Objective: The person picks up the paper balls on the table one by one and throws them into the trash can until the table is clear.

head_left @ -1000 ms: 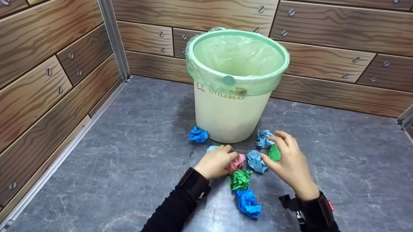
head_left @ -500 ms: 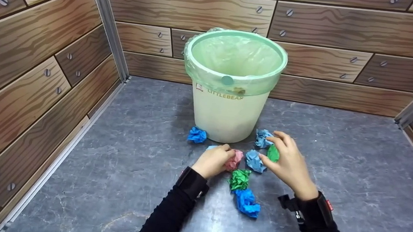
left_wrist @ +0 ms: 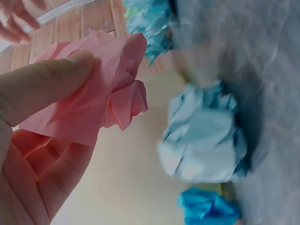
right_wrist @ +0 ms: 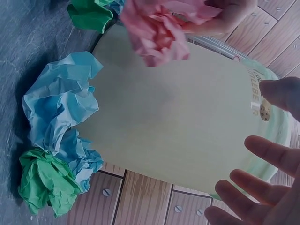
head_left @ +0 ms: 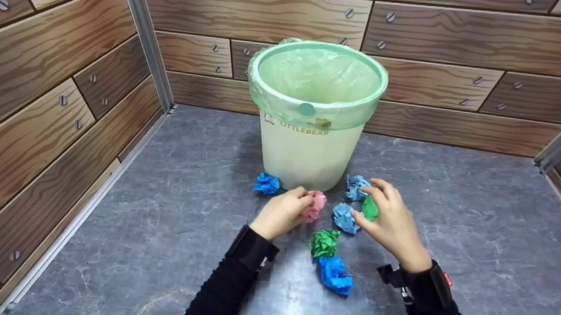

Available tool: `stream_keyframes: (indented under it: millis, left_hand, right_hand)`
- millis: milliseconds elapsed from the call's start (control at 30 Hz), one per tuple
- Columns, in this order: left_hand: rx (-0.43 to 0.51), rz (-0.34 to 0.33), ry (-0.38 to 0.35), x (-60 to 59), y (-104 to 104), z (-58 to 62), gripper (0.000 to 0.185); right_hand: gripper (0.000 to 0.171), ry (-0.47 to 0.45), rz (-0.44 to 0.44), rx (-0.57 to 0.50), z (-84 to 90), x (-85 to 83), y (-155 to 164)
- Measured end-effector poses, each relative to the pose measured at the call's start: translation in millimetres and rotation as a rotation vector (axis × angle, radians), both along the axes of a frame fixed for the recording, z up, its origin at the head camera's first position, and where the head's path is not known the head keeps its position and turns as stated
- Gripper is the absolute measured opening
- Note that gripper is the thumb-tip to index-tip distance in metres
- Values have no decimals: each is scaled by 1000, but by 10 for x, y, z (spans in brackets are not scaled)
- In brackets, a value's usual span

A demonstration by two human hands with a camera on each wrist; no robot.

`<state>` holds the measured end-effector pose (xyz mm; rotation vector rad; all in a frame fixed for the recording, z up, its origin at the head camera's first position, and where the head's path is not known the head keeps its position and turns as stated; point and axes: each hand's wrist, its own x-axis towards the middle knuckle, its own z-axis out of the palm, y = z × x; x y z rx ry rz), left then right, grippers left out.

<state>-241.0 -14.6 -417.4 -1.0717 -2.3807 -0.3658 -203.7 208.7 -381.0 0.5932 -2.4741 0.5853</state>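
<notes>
A crumpled pink paper ball (head_left: 314,207) is pinched between the thumb and fingers of my left hand (head_left: 280,213), lifted off the floor in front of the bin. The left wrist view shows the thumb pressed on the pink paper (left_wrist: 112,84), with a pale blue paper ball (left_wrist: 204,136) beyond it. My right hand (head_left: 394,223) holds nothing; its fingers are spread and relaxed in the right wrist view. Near its fingertips lie two light blue paper balls, one closer (head_left: 345,218) and one farther (head_left: 356,187), and a green one (head_left: 369,208) partly hidden by that hand.
A pale bin (head_left: 309,149) with a green rim and plastic liner stands behind the hands. A blue paper ball (head_left: 266,183) lies at its left foot. Nearer on the grey floor are a green ball (head_left: 324,243) and a blue one (head_left: 335,274). Wood-patterned panels (head_left: 269,13) enclose the back and sides.
My left hand has raised the pink paper ball from beside the green one and moved it up and slightly left, toward the bin. My right hand has stayed almost still.
</notes>
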Motion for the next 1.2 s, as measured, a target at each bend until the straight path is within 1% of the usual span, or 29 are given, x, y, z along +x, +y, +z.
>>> stream_keyframes:
  millis: [67, 167, 367, 533, 633, 733, 800, 867, 967, 1100, 1200]
  left_hand:
    - [23, 3, 7, 6, -53, 40, 23]
    - [58, 11, -2, 17, -124, 102, 24]
    - [111, 31, -18, 42, -218, 206, 21]
    - [132, 28, 7, 74, -235, 281, 21]
    - [148, 25, 18, 113, -228, 342, 20]
    - [172, 9, 35, 157, -214, 425, 20]
    - [190, -7, 50, 180, -203, 503, 20]
    - [207, -26, 76, 191, -195, 609, 20]
    - [225, -46, 120, 203, -184, 836, 21]
    - [231, -74, 214, 208, -162, 1227, 23]
    - [238, -101, 281, 185, -151, 1537, 24]
  right_hand:
    - [46, -4, 4, 4, -5, 9, -3]
    - [46, -7, 7, 10, -10, 21, -8]
    - [46, -5, 4, 9, 0, 25, -2]
    - [47, -2, 2, 11, 8, 25, -5]
    - [47, -5, 2, 13, 3, 25, -8]
    - [47, -11, -1, 20, -11, 31, 1]
    - [47, -14, -1, 23, -21, 36, 9]
    - [47, -16, -1, 27, -32, 39, 16]
    - [46, -18, 2, 31, -41, 34, 14]
    - [46, -20, 6, 29, -41, 18, 2]
    - [46, -30, 9, 30, -38, 8, -13]
